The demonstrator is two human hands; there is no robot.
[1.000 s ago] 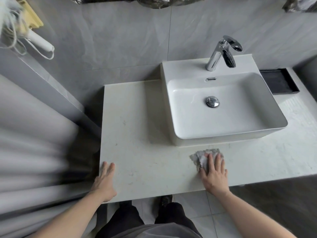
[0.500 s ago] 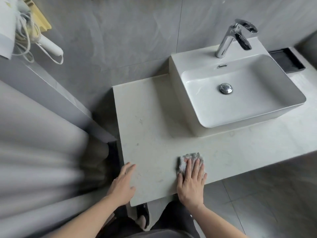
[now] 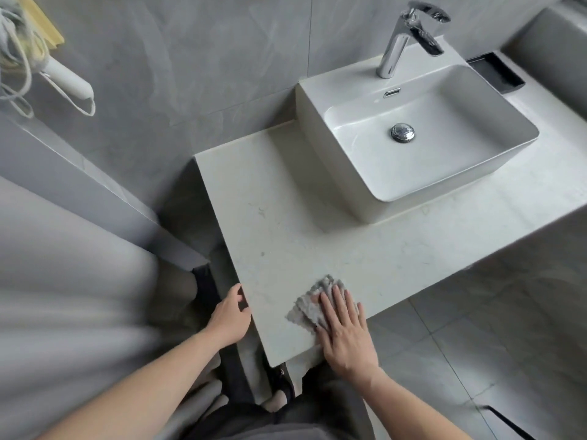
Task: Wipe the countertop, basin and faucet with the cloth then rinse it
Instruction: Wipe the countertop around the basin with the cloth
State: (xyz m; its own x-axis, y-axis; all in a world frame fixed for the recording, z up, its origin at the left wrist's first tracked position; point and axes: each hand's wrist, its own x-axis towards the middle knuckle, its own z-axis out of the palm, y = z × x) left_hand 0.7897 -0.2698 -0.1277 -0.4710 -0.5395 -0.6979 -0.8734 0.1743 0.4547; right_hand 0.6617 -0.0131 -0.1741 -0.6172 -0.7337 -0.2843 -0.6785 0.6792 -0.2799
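Observation:
A pale stone countertop (image 3: 286, 223) carries a white rectangular basin (image 3: 355, 182) with a chrome drain plug (image 3: 402, 132) and a chrome faucet (image 3: 397, 46) at its back. A crumpled grey cloth (image 3: 309, 304) lies near the counter's front left corner. My right hand (image 3: 344, 331) presses flat on the cloth, fingers spread over it. My left hand (image 3: 230, 314) rests against the counter's left edge, fingers curled at the rim, holding nothing.
Grey tiled wall behind. A black recessed tray (image 3: 498, 74) sits right of the basin. A white handle with cords (image 3: 68, 79) hangs at upper left. A pale blurred surface (image 3: 63, 281) fills the left. Grey floor tiles (image 3: 476, 328) lie to the right.
My right hand has slid the cloth leftward along the counter's front edge toward the left corner. My left hand moved from the counter top to its left edge. The view swung left.

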